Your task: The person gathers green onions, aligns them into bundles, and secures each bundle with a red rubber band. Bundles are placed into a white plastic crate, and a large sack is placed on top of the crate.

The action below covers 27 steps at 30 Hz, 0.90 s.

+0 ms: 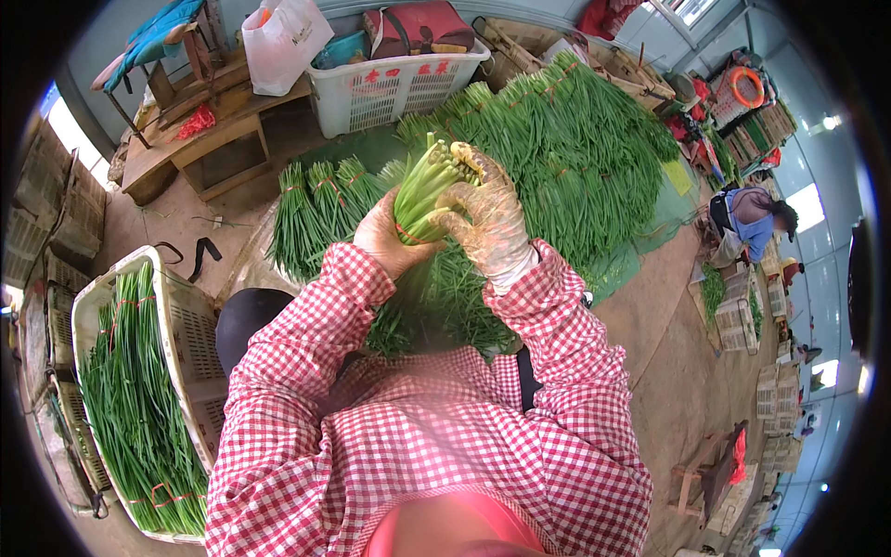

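Observation:
A bunch of green Chinese chives [424, 191] is held in front of my chest, pale cut stalk ends up and leaves hanging down. Around its banded lower stalks my bare left hand [391, 240] is closed. A red tie [409, 235] shows just at that grip. My right hand [493, 216], in a soiled, pale glove, has its thumb and curled fingers against the stalks and their ends from the right side. Beyond my hands lie a large pile of chives [585, 150] and several smaller tied bunches [317, 209]. Loose leaves below the hands are partly blurred.
A plastic crate [182, 348] of tied chives stands at my left. Behind are a wooden desk [156, 157], a white bag [285, 45] and a white crate [397, 90] bearing writing. A green sheet [619, 268] lies under the pile. Another person [748, 219] bends at far right.

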Each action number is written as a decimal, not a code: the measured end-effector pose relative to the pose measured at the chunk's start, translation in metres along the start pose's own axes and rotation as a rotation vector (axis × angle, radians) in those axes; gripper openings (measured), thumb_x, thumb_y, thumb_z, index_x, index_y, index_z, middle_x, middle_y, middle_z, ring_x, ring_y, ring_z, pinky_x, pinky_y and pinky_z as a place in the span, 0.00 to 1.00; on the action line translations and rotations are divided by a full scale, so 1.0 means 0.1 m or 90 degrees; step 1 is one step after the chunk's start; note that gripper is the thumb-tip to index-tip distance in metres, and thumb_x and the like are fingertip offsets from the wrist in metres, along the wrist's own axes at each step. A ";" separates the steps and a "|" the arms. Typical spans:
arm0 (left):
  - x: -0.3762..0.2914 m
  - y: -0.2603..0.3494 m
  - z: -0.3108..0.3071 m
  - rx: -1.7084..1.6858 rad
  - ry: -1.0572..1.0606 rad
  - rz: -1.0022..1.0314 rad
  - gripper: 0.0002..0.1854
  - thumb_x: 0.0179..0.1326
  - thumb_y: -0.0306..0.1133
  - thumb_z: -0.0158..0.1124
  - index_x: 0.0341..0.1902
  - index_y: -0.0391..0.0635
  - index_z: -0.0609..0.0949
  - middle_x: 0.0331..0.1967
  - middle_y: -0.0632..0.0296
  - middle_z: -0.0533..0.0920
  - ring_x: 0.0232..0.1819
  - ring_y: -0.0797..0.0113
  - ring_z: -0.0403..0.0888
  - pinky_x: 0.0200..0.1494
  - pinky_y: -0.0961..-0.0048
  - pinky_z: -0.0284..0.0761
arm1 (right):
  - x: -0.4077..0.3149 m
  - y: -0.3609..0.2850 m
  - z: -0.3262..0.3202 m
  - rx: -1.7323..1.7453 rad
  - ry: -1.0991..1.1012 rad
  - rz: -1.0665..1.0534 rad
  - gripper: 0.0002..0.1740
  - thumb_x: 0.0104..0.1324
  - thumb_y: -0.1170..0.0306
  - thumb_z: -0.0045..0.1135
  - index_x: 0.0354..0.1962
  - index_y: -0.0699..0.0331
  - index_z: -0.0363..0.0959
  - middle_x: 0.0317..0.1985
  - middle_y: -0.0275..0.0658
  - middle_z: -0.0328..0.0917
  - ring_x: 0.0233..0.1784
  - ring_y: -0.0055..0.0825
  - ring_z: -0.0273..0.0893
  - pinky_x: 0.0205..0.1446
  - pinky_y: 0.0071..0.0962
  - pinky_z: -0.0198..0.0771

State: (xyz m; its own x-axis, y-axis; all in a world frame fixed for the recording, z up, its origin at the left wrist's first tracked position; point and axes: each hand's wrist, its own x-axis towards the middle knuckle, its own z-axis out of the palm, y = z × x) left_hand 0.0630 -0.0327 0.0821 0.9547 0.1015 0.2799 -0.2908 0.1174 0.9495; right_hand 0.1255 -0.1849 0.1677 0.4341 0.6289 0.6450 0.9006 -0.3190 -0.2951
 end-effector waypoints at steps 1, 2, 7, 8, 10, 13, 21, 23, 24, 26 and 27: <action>0.00 -0.01 0.00 0.018 0.003 -0.002 0.44 0.45 0.27 0.77 0.65 0.39 0.61 0.58 0.56 0.75 0.60 0.66 0.73 0.62 0.69 0.71 | -0.01 0.00 0.00 0.008 -0.004 0.009 0.16 0.41 0.70 0.72 0.31 0.59 0.78 0.59 0.49 0.67 0.61 0.48 0.65 0.64 0.44 0.63; -0.01 -0.01 0.00 0.002 0.000 0.006 0.45 0.45 0.28 0.77 0.65 0.39 0.61 0.58 0.56 0.75 0.60 0.66 0.73 0.62 0.69 0.70 | -0.02 0.01 0.01 0.016 -0.008 0.018 0.16 0.41 0.70 0.72 0.31 0.60 0.78 0.58 0.49 0.67 0.61 0.48 0.66 0.64 0.43 0.63; -0.05 0.08 0.00 0.163 0.010 -0.008 0.48 0.43 0.30 0.78 0.66 0.36 0.59 0.58 0.55 0.74 0.60 0.64 0.73 0.63 0.69 0.70 | -0.10 0.03 0.04 0.100 0.056 0.038 0.15 0.44 0.73 0.71 0.31 0.62 0.77 0.57 0.48 0.69 0.61 0.45 0.67 0.64 0.40 0.65; -0.05 0.10 0.00 0.149 0.001 -0.023 0.48 0.43 0.30 0.79 0.66 0.36 0.59 0.58 0.54 0.74 0.60 0.64 0.73 0.63 0.69 0.69 | -0.12 0.04 0.05 0.132 0.064 0.053 0.15 0.44 0.74 0.71 0.31 0.62 0.77 0.57 0.47 0.69 0.61 0.44 0.67 0.64 0.40 0.64; -0.05 0.11 -0.01 0.121 -0.012 -0.012 0.49 0.42 0.31 0.79 0.66 0.35 0.59 0.58 0.54 0.74 0.60 0.64 0.73 0.63 0.69 0.69 | -0.15 0.04 0.07 0.168 0.077 0.075 0.15 0.46 0.75 0.71 0.32 0.63 0.77 0.56 0.46 0.70 0.60 0.41 0.68 0.63 0.37 0.66; -0.02 0.05 -0.02 0.142 -0.025 -0.037 0.50 0.42 0.33 0.79 0.67 0.35 0.58 0.57 0.53 0.75 0.60 0.65 0.73 0.64 0.70 0.69 | -0.15 0.05 0.04 0.235 0.106 0.124 0.12 0.52 0.74 0.68 0.34 0.64 0.76 0.55 0.44 0.72 0.58 0.35 0.71 0.61 0.32 0.68; -0.02 -0.14 -0.10 0.217 0.018 0.000 0.49 0.40 0.34 0.80 0.66 0.36 0.62 0.57 0.52 0.76 0.59 0.61 0.75 0.63 0.70 0.69 | -0.03 0.02 -0.33 0.162 0.240 0.010 0.11 0.64 0.66 0.61 0.41 0.62 0.76 0.42 0.39 0.79 0.46 0.31 0.77 0.51 0.29 0.72; -0.03 -0.12 -0.11 0.282 0.043 0.008 0.49 0.39 0.35 0.80 0.66 0.39 0.62 0.55 0.51 0.76 0.57 0.58 0.76 0.62 0.68 0.70 | -0.04 -0.03 -0.30 -0.025 0.176 -0.064 0.11 0.62 0.64 0.62 0.40 0.60 0.76 0.40 0.37 0.79 0.44 0.34 0.78 0.49 0.33 0.73; -0.04 -0.10 -0.10 0.348 0.055 0.013 0.49 0.39 0.36 0.80 0.66 0.41 0.63 0.54 0.51 0.77 0.56 0.57 0.76 0.61 0.66 0.70 | -0.04 -0.05 -0.27 -0.108 0.157 -0.102 0.12 0.62 0.63 0.62 0.39 0.59 0.77 0.40 0.37 0.79 0.43 0.35 0.78 0.48 0.34 0.73; -0.04 -0.05 -0.09 0.489 0.075 0.001 0.50 0.38 0.39 0.79 0.66 0.46 0.63 0.51 0.50 0.78 0.54 0.54 0.76 0.60 0.63 0.71 | -0.02 -0.08 -0.24 -0.082 0.055 -0.072 0.10 0.59 0.68 0.66 0.36 0.62 0.78 0.36 0.37 0.81 0.39 0.33 0.79 0.47 0.30 0.74; -0.05 -0.02 -0.08 0.544 0.079 0.021 0.49 0.37 0.39 0.80 0.66 0.44 0.64 0.50 0.51 0.78 0.53 0.54 0.77 0.59 0.62 0.72 | 0.00 -0.08 -0.26 -0.034 0.049 -0.043 0.09 0.59 0.70 0.66 0.36 0.63 0.78 0.35 0.37 0.81 0.38 0.31 0.79 0.45 0.29 0.75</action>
State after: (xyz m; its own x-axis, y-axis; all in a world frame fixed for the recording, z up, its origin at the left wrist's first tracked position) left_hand 0.0584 -0.0258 0.0776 0.9180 0.2045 0.3397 -0.1236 -0.6663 0.7354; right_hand 0.1175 -0.2008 0.1882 0.3675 0.5943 0.7154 0.9246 -0.3165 -0.2120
